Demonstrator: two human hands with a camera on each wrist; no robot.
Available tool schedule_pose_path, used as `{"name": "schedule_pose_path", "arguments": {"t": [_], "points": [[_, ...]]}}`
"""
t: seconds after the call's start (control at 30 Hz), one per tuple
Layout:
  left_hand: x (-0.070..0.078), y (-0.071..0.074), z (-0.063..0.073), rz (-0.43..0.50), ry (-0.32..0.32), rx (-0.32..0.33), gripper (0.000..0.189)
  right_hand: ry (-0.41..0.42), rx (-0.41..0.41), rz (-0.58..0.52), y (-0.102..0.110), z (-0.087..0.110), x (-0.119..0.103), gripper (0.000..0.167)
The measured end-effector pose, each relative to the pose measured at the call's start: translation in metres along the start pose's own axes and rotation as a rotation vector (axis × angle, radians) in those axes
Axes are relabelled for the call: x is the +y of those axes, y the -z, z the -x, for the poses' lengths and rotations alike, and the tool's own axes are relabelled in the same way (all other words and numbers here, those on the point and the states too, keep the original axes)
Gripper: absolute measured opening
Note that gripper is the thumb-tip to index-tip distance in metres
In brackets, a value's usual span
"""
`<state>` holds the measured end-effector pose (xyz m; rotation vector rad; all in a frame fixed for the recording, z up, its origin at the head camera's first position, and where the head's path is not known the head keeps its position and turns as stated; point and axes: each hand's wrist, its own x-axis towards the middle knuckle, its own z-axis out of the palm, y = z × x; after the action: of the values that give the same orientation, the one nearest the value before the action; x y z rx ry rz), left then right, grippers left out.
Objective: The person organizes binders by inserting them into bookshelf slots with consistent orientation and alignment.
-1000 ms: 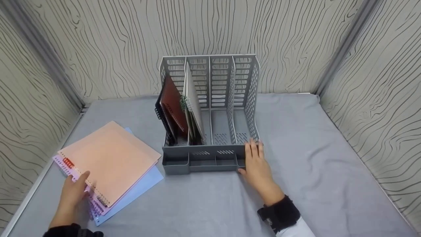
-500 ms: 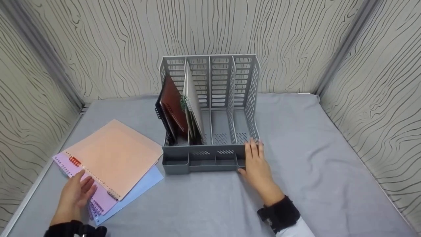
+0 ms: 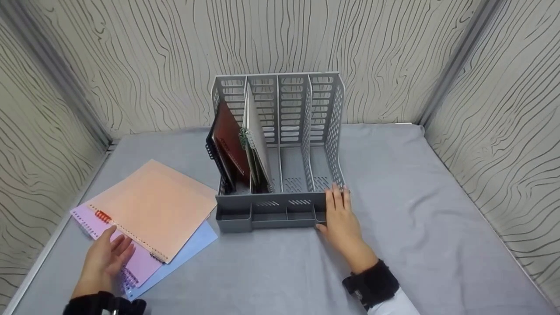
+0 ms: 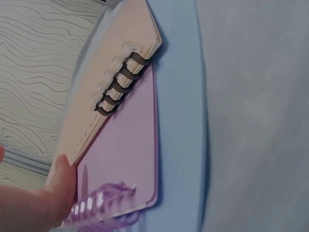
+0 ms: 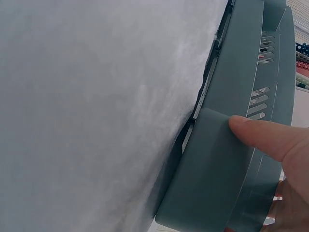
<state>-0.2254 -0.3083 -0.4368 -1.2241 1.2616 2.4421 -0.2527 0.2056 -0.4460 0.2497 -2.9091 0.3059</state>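
Observation:
The thumb of my left hand (image 3: 103, 258) touches the ringed edge of a peach loose-leaf notebook (image 3: 157, 205), its other fingers loosely bent beside it. This notebook has red rings (image 3: 103, 216) and dark rings (image 4: 120, 82). Beneath it lie a purple notebook (image 3: 142, 260) with purple rings (image 4: 101, 205) and a blue one (image 3: 192, 243). At the front right corner of a grey file organizer (image 3: 293, 162), my right hand (image 3: 345, 227) grips the dark front tray (image 3: 269, 223). Its thumb presses the front face, and the fingers reach over the back wall.
In the organizer's left slots stand a dark-red notebook (image 3: 232, 140) with a black one, and white and green notebooks (image 3: 258, 140). The grey cloth (image 3: 402, 192) covers the table. Patterned panels (image 3: 280, 35) enclose the back and sides.
The peach notebook has slid rightward over the purple one, showing more purple along the ringed edge. My left hand has shifted slightly right and turned its fingers outward. The right hand stays.

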Motion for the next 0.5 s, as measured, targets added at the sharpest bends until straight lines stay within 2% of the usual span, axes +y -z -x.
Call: {"name": "schedule_pose_path", "arguments": {"t": [0.13, 0.33, 0.5], "points": [[0.0003, -0.0008, -0.0014, 0.009, 0.002, -0.002, 0.08, -0.001, -0.002, -0.001, 0.0009, 0.0005, -0.0006, 0.093], [0.0013, -0.0011, -0.0009, 0.06, 0.022, -0.027, 0.077, 0.001, 0.009, -0.009, 0.0011, 0.0004, -0.0009, 0.093], [-0.0007, -0.0031, 0.0026, 0.092, 0.034, -0.017, 0.07, 0.005, 0.007, -0.012, 0.0008, 0.0005, -0.001, 0.094]]}}
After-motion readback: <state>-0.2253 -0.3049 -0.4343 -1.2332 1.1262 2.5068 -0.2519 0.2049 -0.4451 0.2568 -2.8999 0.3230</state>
